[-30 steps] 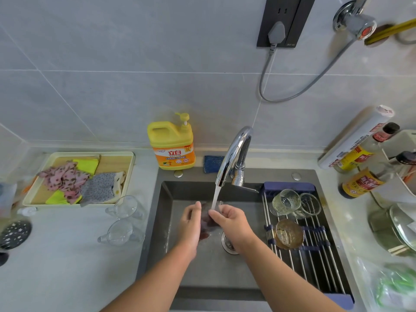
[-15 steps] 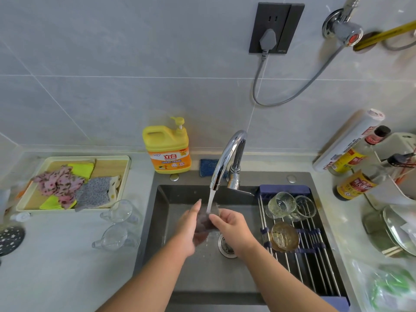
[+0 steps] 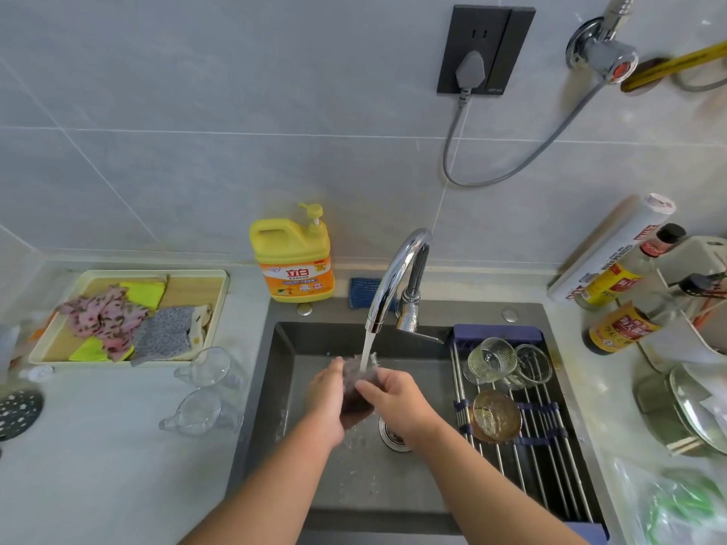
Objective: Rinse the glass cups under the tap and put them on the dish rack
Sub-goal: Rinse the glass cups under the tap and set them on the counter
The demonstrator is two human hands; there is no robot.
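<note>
Your left hand [image 3: 324, 403] and right hand [image 3: 397, 399] both curl their fingers around 1 glass cup [image 3: 356, 381], held in the tap's [image 3: 397, 269] stream over the sink [image 3: 271, 407]. Wet glass is likely slippery and fragile, so grip the body, not the rim.

Your one head camera sits close above the dark grey rectangular metal sink [image 3: 346, 489], looking forward and down past the curved chrome tap [image 3: 397, 269] to the far pale grey tiled wall [image 3: 196, 151].
</note>
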